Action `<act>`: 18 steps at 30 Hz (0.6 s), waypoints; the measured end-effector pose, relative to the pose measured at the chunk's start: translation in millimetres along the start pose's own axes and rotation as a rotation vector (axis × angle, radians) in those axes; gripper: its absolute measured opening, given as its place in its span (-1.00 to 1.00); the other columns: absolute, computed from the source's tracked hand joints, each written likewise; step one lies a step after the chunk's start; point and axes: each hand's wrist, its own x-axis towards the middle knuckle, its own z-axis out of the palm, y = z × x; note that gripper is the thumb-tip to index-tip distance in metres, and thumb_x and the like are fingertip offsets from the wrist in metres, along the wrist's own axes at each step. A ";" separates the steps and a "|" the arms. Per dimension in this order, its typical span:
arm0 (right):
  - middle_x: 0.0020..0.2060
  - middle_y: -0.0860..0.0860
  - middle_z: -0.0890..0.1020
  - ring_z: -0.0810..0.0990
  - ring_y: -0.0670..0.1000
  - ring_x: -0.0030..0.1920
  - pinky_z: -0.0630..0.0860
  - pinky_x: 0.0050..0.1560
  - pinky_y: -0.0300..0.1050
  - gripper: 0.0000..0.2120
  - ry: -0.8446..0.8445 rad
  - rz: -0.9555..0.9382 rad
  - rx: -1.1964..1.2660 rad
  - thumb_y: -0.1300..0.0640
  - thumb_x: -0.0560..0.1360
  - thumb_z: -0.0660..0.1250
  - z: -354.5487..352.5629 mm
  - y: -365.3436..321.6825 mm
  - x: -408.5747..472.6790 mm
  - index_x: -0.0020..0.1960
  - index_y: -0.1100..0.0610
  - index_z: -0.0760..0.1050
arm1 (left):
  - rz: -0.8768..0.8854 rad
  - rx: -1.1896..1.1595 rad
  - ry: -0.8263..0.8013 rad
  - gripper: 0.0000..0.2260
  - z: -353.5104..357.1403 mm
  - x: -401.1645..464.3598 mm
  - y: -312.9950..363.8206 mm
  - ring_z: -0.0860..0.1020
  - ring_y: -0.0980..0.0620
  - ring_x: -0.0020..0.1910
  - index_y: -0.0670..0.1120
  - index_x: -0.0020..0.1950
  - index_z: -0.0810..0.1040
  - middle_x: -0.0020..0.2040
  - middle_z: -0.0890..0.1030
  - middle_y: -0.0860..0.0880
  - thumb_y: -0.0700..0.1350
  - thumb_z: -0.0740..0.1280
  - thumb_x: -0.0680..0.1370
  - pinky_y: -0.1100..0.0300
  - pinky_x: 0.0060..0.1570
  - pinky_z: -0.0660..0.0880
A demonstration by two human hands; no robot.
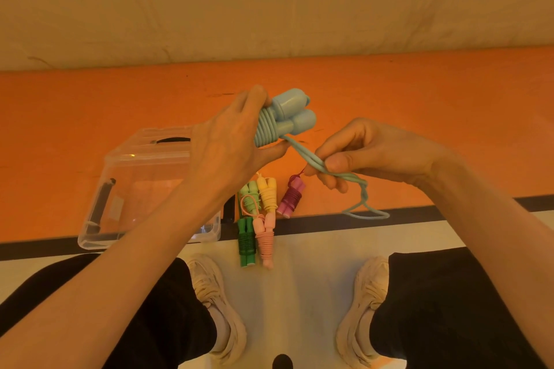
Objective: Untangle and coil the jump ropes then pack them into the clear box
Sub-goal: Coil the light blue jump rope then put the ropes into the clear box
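My left hand (230,144) grips a light blue jump rope (284,117), its two handles side by side with cord coiled around them. My right hand (359,153) pinches the loose doubled end of the blue cord (311,159), which trails down into a small loop (365,213). On the floor below lie coiled ropes: light green (250,196), yellow (268,193), purple (290,196), dark green (246,244) and pink (265,241). The clear box (105,189) stands open at the left, partly hidden by my left forearm.
The floor is orange (419,117) with a dark stripe (329,223) and a white band nearer me. My two shoes (215,302) and dark trouser legs fill the bottom of the view. A pale wall rises behind.
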 end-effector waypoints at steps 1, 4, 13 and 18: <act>-0.35 0.04 0.66 0.56 -0.08 -0.37 0.50 -0.26 -0.29 -0.76 0.004 0.000 -0.003 0.08 0.32 0.40 0.5 -0.1 -0.3 -0.06 0.13 0.70 | -0.002 -0.004 0.004 -0.52 0.5 -0.5 0.6 0.52 -0.07 -0.25 -0.03 0.09 0.38 -0.01 0.56 0.01 0.14 0.48 0.33 0.20 -0.45 0.24; -0.34 0.05 0.66 0.58 -0.05 -0.35 0.51 -0.25 -0.25 -0.79 -0.014 0.006 -0.033 0.09 0.34 0.40 5.4 0.6 1.1 -0.07 0.10 0.71 | 0.021 -0.022 0.000 -0.51 3.5 -1.9 3.3 0.52 -0.06 -0.26 -0.04 0.08 0.38 -0.01 0.56 0.00 0.15 0.48 0.32 0.23 -0.49 0.21; -0.43 -0.03 0.60 0.51 -0.02 -0.39 0.47 0.03 0.27 -0.82 0.085 -0.040 -0.088 0.05 0.41 0.32 -4.4 -6.8 -10.1 -0.14 -0.01 0.71 | -0.003 -0.012 -0.004 -0.56 -0.7 0.9 -4.3 0.40 0.03 -0.29 -0.04 0.10 0.36 -0.01 0.53 0.01 0.16 0.37 0.38 0.20 -0.43 0.23; -0.47 0.05 0.53 0.49 0.23 -0.28 0.56 -0.01 -0.02 -0.56 0.150 0.095 -0.248 -0.19 0.26 0.52 -28.0 -10.7 -36.1 0.02 0.06 0.69 | -0.010 -0.021 -0.006 -0.53 -8.2 1.4 -14.0 0.38 0.05 -0.27 -0.06 0.12 0.40 -0.04 0.54 0.00 0.23 0.23 0.36 0.17 -0.43 0.29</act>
